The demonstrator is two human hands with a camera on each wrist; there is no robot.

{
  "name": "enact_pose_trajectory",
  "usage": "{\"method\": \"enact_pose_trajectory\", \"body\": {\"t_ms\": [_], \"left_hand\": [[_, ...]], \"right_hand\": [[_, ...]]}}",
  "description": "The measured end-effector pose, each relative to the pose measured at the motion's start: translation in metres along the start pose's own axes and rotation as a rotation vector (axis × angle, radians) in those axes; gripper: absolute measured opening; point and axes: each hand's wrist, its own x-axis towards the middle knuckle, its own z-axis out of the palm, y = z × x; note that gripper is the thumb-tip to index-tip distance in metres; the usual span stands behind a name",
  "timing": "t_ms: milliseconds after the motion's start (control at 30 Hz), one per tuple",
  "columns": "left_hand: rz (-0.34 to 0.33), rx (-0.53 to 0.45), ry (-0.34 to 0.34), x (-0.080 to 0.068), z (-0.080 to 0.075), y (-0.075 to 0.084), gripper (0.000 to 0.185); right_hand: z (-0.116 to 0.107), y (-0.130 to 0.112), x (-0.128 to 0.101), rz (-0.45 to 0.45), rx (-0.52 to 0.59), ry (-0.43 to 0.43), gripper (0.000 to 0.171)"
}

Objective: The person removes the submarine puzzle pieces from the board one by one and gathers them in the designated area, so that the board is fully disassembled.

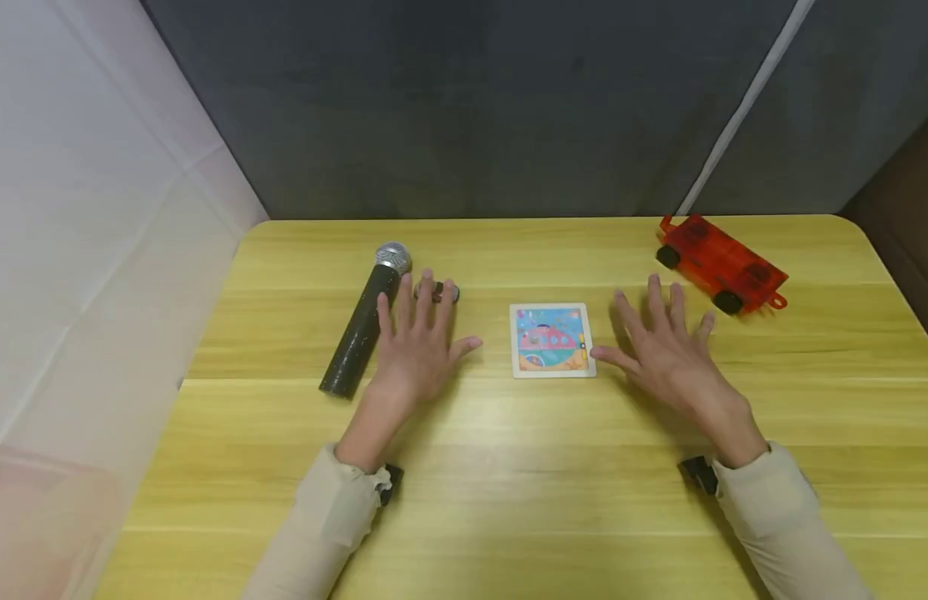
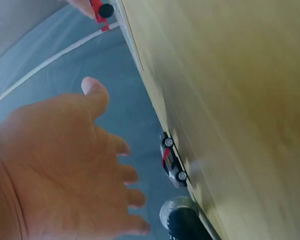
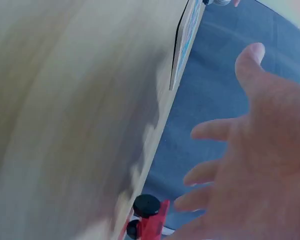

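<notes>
My left hand hovers over the table with its fingers spread, holding nothing. Just left of it lies a black microphone with a silver mesh head. Partly hidden behind its fingertips is a small toy car, whose wheels and red marking show in the left wrist view. My right hand is also spread above the table and holds nothing. Between the hands lies a flat square picture puzzle with a white border and a pink submarine; the right thumb is close to its right edge. Beyond the right hand stands a red toy wagon with black wheels.
The light wooden table ends at a dark grey partition at the back. A white cloth or sheet hangs along the left side. At the far right is a brown surface.
</notes>
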Motion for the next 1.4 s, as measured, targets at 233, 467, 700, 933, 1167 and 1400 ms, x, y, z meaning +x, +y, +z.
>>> {"method": "enact_pose_trajectory", "body": {"t_ms": [233,467,700,933,1167,1400], "left_hand": [[0.308,-0.097,-0.147,0.000,-0.008,0.058,0.084],[0.364,-0.082,-0.281,0.001,-0.001,0.083,0.074],[0.399,-0.072,-0.262,0.003,0.003,0.080,0.070],[0.366,-0.009,-0.248,0.001,0.004,0.087,0.071],[0.379,-0.031,-0.269,0.003,0.006,0.083,0.069],[0.390,-0.029,-0.269,0.003,0.003,0.082,0.069]], "right_hand": [[0.007,-0.025,0.034,-0.192,0.133,0.181,0.035],[0.013,-0.041,0.049,-0.141,-0.007,0.110,0.026],[0.013,-0.045,0.047,-0.108,0.027,0.109,0.024],[0.016,-0.039,0.053,-0.131,0.091,0.092,0.021],[0.019,-0.039,0.056,-0.136,0.167,0.144,0.016],[0.001,-0.019,0.059,-0.144,0.378,0.118,0.003]]}}
